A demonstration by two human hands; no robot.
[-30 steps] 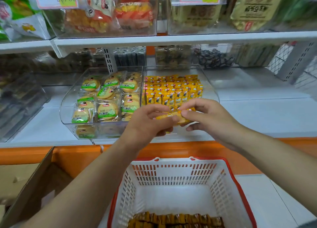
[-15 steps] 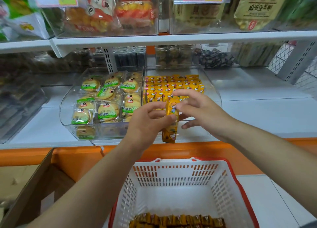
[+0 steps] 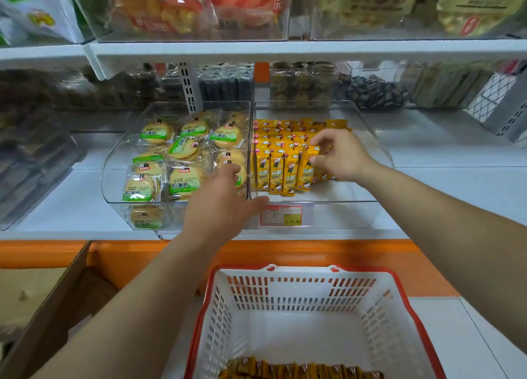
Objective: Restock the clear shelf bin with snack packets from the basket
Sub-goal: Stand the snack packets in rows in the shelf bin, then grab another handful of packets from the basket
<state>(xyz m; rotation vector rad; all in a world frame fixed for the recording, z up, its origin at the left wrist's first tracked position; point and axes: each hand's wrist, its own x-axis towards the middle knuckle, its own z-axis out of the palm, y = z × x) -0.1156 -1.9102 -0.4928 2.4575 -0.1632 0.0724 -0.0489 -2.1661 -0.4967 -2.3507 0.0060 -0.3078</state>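
Observation:
A clear shelf bin (image 3: 368, 161) holds rows of yellow snack packets (image 3: 273, 139) standing upright. My right hand (image 3: 342, 156) is inside the bin and pinches the top of the rightmost front packet (image 3: 306, 170), which stands beside three others. My left hand (image 3: 225, 204) rests with relaxed fingers on the front rim where this bin meets the neighbouring one, holding nothing. Below, a white basket with a red rim (image 3: 313, 301) holds more yellow packets (image 3: 299, 371) along its near edge.
A second clear bin (image 3: 114, 184) to the left holds round biscuits in green-labelled wrappers. A red price tag (image 3: 281, 215) hangs on the front of the bin. An open cardboard box (image 3: 48, 316) stands at the lower left. An upper shelf (image 3: 285, 50) overhangs the bins.
My right hand carried the yellow packet from in front of the bin into the front row. My left hand let go of it and dropped to the bin's front rim.

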